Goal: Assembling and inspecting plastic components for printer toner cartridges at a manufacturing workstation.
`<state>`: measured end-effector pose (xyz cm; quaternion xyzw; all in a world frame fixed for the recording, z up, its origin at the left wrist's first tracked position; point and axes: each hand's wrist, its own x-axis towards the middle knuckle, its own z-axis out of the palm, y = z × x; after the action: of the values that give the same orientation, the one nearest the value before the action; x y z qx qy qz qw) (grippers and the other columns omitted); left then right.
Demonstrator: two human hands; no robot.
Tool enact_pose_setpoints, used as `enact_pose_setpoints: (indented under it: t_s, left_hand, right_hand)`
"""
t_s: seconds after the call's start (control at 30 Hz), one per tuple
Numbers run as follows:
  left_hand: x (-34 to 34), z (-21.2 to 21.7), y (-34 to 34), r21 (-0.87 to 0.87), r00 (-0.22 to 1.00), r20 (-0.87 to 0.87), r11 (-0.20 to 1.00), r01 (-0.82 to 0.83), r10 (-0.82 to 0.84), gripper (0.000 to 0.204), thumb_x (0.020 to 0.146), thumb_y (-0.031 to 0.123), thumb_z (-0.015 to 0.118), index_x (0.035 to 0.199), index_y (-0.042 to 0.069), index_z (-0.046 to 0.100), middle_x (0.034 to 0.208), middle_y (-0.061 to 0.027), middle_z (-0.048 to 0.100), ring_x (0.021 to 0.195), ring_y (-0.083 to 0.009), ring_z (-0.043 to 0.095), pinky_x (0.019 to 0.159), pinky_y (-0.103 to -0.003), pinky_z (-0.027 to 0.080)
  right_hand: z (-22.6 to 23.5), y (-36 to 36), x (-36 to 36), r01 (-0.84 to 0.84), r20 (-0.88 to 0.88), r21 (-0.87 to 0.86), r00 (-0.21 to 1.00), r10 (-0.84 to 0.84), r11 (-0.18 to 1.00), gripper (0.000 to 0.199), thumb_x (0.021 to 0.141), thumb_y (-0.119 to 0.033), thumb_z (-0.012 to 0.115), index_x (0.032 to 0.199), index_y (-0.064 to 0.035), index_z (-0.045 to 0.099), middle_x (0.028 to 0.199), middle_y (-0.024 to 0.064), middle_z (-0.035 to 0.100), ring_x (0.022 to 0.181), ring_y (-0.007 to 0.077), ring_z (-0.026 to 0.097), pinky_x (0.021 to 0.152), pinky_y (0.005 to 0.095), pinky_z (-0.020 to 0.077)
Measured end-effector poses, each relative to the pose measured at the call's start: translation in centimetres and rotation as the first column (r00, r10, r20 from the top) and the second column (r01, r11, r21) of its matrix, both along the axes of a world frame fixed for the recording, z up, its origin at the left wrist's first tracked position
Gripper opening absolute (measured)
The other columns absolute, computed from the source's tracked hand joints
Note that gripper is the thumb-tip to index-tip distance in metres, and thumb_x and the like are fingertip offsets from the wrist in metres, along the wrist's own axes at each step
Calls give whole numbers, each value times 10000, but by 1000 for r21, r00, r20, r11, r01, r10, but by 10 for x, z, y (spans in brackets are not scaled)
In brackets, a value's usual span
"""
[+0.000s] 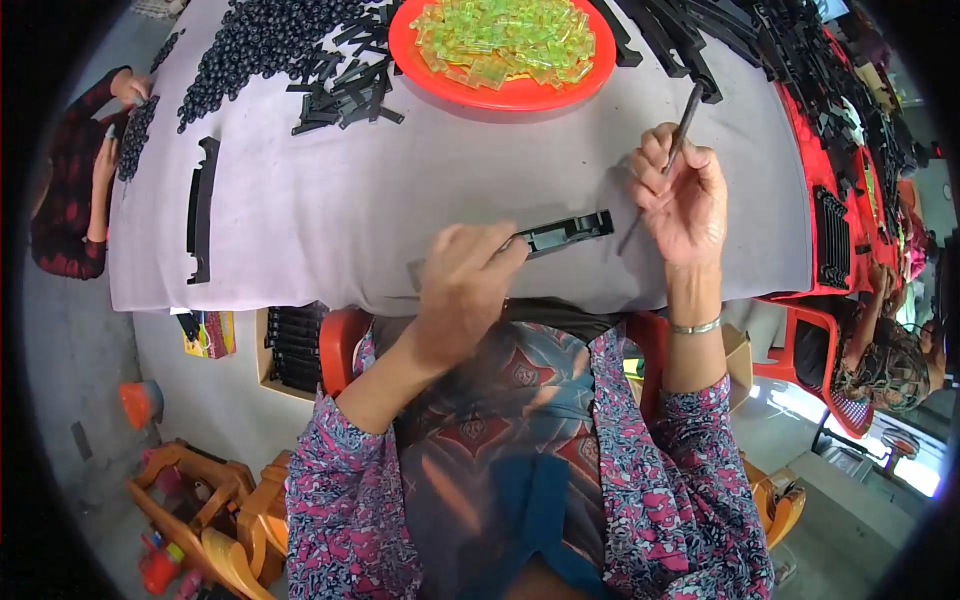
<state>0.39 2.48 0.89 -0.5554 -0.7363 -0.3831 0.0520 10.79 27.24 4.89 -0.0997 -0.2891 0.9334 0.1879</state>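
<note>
My left hand [465, 280] is closed on one end of a long black plastic part [570, 234], held above the front of the table. That hand is slightly blurred, and it hides the part's left end. To the right, my right hand [685, 195] is raised palm up, its fingers pinching a thin dark rod [684, 125] that slants up toward the far side. The rod and the black part are apart. Another long black plastic piece [203, 212] lies on the cloth at the left.
A red plate [500, 98] of yellow-green translucent pieces stands at the back, beside small black strips [345, 95] and a heap of round black pieces [260, 50]. Long black parts [720, 30] crowd the far right. People sit at both sides; one's hands [128, 88] show at left.
</note>
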Motion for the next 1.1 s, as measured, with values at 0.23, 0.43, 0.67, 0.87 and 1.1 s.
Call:
enact_pose_setpoints:
  t_s: [0.23,0.43,0.67,0.87,1.1]
  left_hand:
    - [1,1,1,2,1000,-20,1000,-19,19,258,772,10,743,1027,34,713,1092,-96,685,947,-269,657,874,-404,468]
    - [2,-1,2,13,999,-25,1000,-20,20,254,777,16,739,1029,33,717,1088,-93,684,934,-268,655,864,-403,469]
    - [2,-3,3,21,996,-83,1000,-15,17,208,831,61,633,1029,29,689,1061,-88,666,933,-250,642,843,-392,455]
    - [2,-4,2,10,995,-97,1000,-9,10,228,825,70,626,1042,33,685,1070,-87,661,944,-254,636,838,-398,451]
    - [2,-4,1,-18,994,-109,1000,-7,5,245,832,104,617,1052,29,692,1058,-92,657,957,-258,627,840,-395,447]
  right_hand:
    - [18,-59,-32,83,-105,92,992,-74,992,496,1033,-553,447,840,-97,486,629,-43,291,538,78,255,474,254,207]
    - [0,-72,-41,145,-134,110,982,-129,983,532,1064,-550,377,784,-101,428,600,-33,276,499,89,194,462,278,170]
    - [-2,-76,-41,99,-196,206,979,-58,973,487,1101,-381,384,715,-87,419,562,-12,307,466,95,208,448,290,192]
    - [-4,-80,-41,109,-209,287,977,-49,952,522,1096,-349,399,655,-70,407,545,0,330,458,97,242,445,290,202]
    - [-2,-91,-42,55,-140,445,990,8,894,465,1078,-320,420,681,-79,410,565,11,338,510,114,266,481,296,243]
